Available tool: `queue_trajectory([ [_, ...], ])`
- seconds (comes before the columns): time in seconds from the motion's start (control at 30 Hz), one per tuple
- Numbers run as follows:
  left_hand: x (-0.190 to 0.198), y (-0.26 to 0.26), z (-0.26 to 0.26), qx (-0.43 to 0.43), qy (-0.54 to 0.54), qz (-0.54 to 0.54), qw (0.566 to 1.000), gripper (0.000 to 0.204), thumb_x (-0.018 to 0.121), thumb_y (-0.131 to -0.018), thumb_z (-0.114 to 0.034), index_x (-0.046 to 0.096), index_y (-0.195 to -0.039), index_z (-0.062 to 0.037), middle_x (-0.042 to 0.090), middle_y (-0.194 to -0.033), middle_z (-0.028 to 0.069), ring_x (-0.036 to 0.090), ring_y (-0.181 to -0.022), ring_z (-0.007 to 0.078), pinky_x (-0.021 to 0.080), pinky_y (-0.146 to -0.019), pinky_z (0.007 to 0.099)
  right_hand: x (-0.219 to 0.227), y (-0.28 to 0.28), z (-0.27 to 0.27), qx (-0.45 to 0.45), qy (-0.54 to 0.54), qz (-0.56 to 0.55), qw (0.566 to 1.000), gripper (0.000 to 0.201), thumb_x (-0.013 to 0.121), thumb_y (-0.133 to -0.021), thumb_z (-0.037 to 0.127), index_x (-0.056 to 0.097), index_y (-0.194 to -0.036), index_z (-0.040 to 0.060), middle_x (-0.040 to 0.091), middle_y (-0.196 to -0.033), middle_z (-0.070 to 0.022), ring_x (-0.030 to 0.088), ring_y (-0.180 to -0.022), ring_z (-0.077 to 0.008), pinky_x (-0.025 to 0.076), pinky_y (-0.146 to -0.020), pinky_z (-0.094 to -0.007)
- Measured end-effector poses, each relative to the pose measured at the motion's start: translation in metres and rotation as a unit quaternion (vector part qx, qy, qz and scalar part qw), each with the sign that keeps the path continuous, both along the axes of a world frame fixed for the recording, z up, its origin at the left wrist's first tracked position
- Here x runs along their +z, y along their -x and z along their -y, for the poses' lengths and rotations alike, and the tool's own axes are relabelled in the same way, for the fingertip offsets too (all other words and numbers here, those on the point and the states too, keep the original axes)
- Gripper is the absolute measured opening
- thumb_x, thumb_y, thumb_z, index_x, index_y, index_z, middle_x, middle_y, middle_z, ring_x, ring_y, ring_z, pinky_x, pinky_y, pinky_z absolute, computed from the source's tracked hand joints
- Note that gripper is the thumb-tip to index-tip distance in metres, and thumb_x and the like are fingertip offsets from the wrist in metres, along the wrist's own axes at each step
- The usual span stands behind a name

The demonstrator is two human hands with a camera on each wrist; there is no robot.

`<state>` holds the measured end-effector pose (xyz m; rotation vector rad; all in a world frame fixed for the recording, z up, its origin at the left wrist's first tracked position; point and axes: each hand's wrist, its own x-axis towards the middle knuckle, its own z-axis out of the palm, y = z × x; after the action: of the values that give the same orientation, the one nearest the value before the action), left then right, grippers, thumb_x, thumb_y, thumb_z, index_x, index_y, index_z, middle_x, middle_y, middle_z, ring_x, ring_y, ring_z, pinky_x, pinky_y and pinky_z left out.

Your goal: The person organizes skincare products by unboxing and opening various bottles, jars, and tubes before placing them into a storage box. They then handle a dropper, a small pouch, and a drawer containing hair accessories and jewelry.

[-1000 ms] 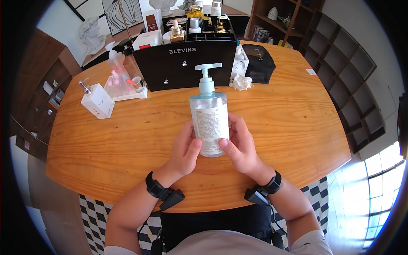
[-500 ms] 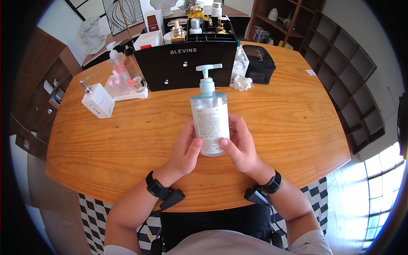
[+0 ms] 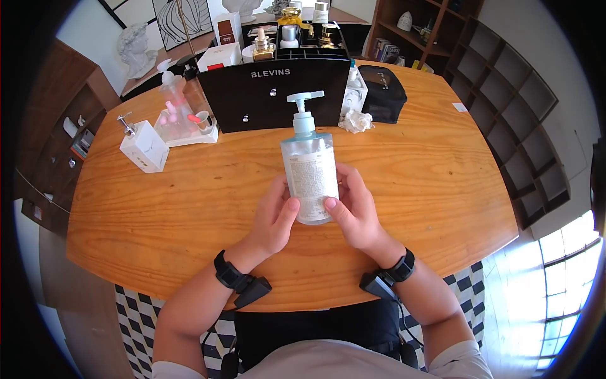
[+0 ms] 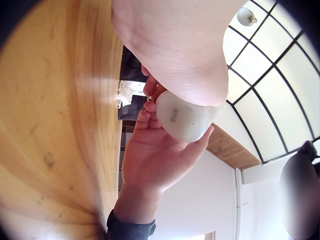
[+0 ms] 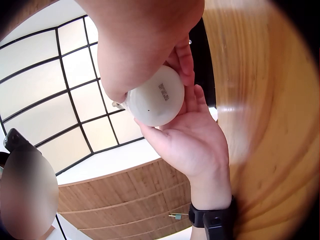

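A clear pump bottle (image 3: 310,177) with a pale blue pump head and a printed white label stands between both hands in the head view. The left hand (image 3: 273,218) grips its left side, thumb on the label's lower edge. On the other side the right hand (image 3: 355,211) holds it, thumb on the lower right front and fingers behind. Both wrist views show the bottle's whitish base (image 4: 184,117) (image 5: 157,96) from below, raised off the wooden table (image 4: 55,125); a small printed code is on it.
A black BLEVINS organizer (image 3: 271,101) filled with cosmetics stands at the back. Left of it are a white tray (image 3: 189,140) with bottles and a white square dispenser (image 3: 144,148). A crumpled tissue (image 3: 356,122) and a black pouch (image 3: 385,95) lie to its right.
Both hands and the bottle have shifted slightly upward in the head view, and the bottle's pump has moved a little left. The grip of both hands looks the same.
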<state>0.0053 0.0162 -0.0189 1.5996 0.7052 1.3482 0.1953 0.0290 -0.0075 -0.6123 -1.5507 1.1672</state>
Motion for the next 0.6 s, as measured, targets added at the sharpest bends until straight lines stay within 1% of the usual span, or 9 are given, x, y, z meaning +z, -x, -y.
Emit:
queue_trajectory([
  [0.23, -0.0007, 0.0001, -0.0012, 0.0, 0.006, 0.004, 1.0, 0.057, 0.051, -0.105, -0.042, 0.043, -0.14, 0.0024, 0.062, -0.126, 0.0118, 0.059, -0.116, 0.016, 0.046, -0.099, 0.0314, 0.0014, -0.001, -0.0005, -0.022, -0.015, 0.016, 1.0, 0.059, 0.067, -0.097, 0.022, 0.039, -0.141, -0.0064, 0.056, -0.129, -0.0198, 0.064, -0.107, -0.0223, 0.052, -0.092, -0.0348],
  [0.43, -0.0016, 0.0012, -0.0029, 0.002, 0.014, 0.002, 1.0, 0.055, 0.052, -0.105, -0.041, 0.046, -0.138, 0.0021, 0.064, -0.123, 0.0119, 0.06, -0.114, 0.0164, 0.047, -0.098, 0.0314, -0.0017, -0.0031, -0.0015, -0.021, 0.01, 0.03, 0.999, 0.06, 0.068, -0.097, 0.024, 0.039, -0.141, -0.0052, 0.054, -0.13, -0.0189, 0.063, -0.107, -0.0218, 0.052, -0.093, -0.0351],
  [0.6, -0.0012, 0.0038, -0.0019, 0.016, 0.012, -0.018, 1.0, 0.055, 0.049, -0.106, -0.042, 0.047, -0.138, 0.0025, 0.064, -0.123, 0.0125, 0.061, -0.113, 0.0171, 0.047, -0.097, 0.0315, 0.0006, 0.0001, 0.0014, -0.014, 0.014, 0.006, 1.0, 0.067, 0.071, -0.095, 0.024, 0.033, -0.143, -0.0026, 0.053, -0.13, -0.0174, 0.062, -0.11, -0.0211, 0.05, -0.096, -0.0354],
])
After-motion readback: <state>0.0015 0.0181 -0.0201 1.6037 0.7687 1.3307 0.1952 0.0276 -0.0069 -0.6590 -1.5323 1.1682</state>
